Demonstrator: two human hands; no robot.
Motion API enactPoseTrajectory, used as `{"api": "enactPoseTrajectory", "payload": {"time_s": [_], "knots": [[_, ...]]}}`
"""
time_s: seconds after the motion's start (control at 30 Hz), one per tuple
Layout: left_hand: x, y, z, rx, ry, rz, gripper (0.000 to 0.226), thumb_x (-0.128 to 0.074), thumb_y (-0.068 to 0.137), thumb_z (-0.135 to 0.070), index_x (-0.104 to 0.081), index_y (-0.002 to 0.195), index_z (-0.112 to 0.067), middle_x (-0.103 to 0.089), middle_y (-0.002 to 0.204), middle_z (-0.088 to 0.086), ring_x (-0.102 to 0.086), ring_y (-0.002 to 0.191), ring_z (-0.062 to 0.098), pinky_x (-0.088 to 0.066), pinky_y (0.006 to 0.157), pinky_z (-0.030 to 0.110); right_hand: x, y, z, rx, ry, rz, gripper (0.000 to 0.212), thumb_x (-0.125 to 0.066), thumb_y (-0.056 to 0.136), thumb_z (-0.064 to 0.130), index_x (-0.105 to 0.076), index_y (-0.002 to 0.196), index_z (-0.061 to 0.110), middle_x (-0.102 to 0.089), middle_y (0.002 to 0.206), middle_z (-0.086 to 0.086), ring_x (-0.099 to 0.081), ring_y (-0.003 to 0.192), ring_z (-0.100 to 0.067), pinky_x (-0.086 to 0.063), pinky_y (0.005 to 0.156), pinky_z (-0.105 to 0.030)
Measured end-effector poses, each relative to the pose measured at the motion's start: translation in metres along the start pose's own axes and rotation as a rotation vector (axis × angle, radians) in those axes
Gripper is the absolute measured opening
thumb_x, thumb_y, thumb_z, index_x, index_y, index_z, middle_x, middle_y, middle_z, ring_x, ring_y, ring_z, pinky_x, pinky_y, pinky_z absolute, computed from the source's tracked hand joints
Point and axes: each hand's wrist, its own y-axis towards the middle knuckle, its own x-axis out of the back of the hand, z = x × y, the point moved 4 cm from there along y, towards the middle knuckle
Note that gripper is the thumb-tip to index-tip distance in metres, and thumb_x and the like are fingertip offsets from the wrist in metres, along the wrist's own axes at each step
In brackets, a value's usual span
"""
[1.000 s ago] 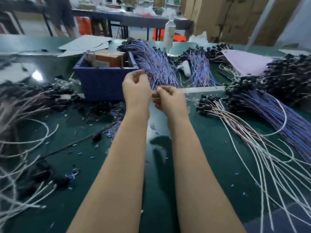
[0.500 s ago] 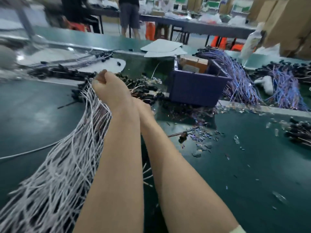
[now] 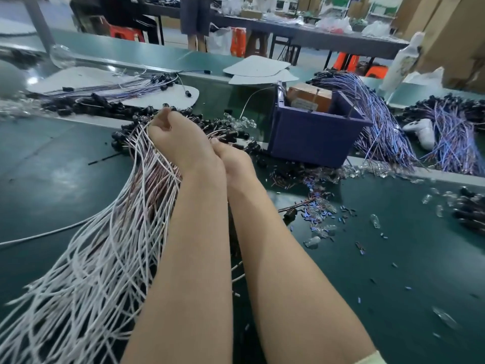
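White-sheathed wires [image 3: 105,245] gripped near their black-capped ends by the left hand [image 3: 181,145], fingers curled tight round the bundle. Fanned out below and to the left of that hand, along the forearm, across the green table [image 3: 393,271]. Right hand [image 3: 236,161] pressed against the left, touching it, fingertips hidden behind it; cannot tell whether closed on anything. Just beyond and to the right of the right hand, a blue bin [image 3: 315,137] holding a brown box [image 3: 309,97]. Farther right, bundles of violet wires [image 3: 388,132]. Near the right wrist, scattered blue snippets [image 3: 317,206] and clear bulbs [image 3: 312,241].
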Motion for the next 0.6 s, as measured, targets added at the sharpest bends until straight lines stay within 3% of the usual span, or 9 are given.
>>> {"api": "enactPoseTrajectory", "payload": {"time_s": [0.07,0.1,0.2,0.27,0.37,0.5,0.6], "knots": [[0.0,-0.001,0.0,0.009,0.012,-0.01,0.018,-0.036,0.091,0.001,-0.047,0.093,-0.013,-0.049,0.096,0.01,-0.043,0.076,0.018,-0.036,0.065,0.025,0.004,-0.003,0.003,0.004,0.036,0.074,0.013,-0.052,0.096,0.005,-0.059,0.084,0.006,-0.056,0.083,-0.011,-0.046,0.077,-0.021,-0.043,0.096,-0.038],[0.001,-0.005,-0.002,-0.015,0.032,-0.02,0.017,-0.036,0.092,0.001,-0.046,0.094,-0.012,-0.049,0.096,0.01,-0.043,0.076,0.017,-0.036,0.063,0.023,0.009,-0.002,0.006,0.027,0.035,0.084,0.014,-0.052,0.095,0.003,-0.059,0.084,0.008,-0.057,0.082,-0.01,-0.048,0.076,-0.019,-0.045,0.095,-0.038],[-0.002,-0.006,-0.001,-0.083,0.17,0.035,0.012,-0.039,0.094,-0.005,-0.046,0.096,-0.015,-0.052,0.093,0.0,-0.048,0.076,0.011,-0.038,0.062,0.016,0.025,-0.014,0.022,0.202,-0.138,0.104,0.015,-0.054,0.093,0.001,-0.061,0.084,0.011,-0.059,0.079,-0.005,-0.052,0.064,-0.011,-0.051,0.067,-0.024],[-0.01,-0.005,0.006,-0.12,0.464,0.214,0.011,-0.04,0.094,-0.012,-0.05,0.098,-0.014,-0.055,0.09,-0.001,-0.053,0.083,0.011,-0.042,0.067,0.021,0.037,-0.025,0.036,0.344,-0.199,0.095,0.013,-0.053,0.093,0.0,-0.061,0.087,0.009,-0.059,0.078,-0.003,-0.054,0.061,-0.008,-0.05,0.061,-0.018],[-0.028,-0.016,0.026,-0.154,1.03,0.585,0.026,-0.041,0.096,-0.019,-0.065,0.099,-0.009,-0.067,0.107,0.016,-0.059,0.106,0.031,-0.047,0.093,0.038,0.054,-0.041,0.062,0.485,-0.025,0.092,0.013,-0.05,0.094,-0.004,-0.058,0.088,0.004,-0.062,0.083,-0.009,-0.06,0.067,-0.012,-0.054,0.07,-0.022],[-0.05,-0.056,0.04,-0.318,1.167,0.9,0.03,-0.042,0.098,-0.019,-0.067,0.095,-0.002,-0.068,0.102,0.021,-0.062,0.101,0.035,-0.049,0.091,0.04,0.09,-0.058,0.089,0.532,0.224,-0.008,0.009,-0.05,0.093,-0.004,-0.054,0.088,0.002,-0.065,0.079,-0.012,-0.062,0.065,-0.016,-0.056,0.066,-0.021],[-0.069,-0.094,0.055,-0.436,1.162,1.097,0.026,-0.043,0.099,-0.02,-0.062,0.083,-0.011,-0.066,0.087,0.013,-0.062,0.089,0.031,-0.048,0.078,0.033,0.129,-0.073,0.107,0.594,0.192,-0.05,0.007,-0.053,0.094,0.002,-0.057,0.09,0.005,-0.067,0.072,-0.006,-0.063,0.064,-0.013,-0.055,0.065,-0.02]]}}
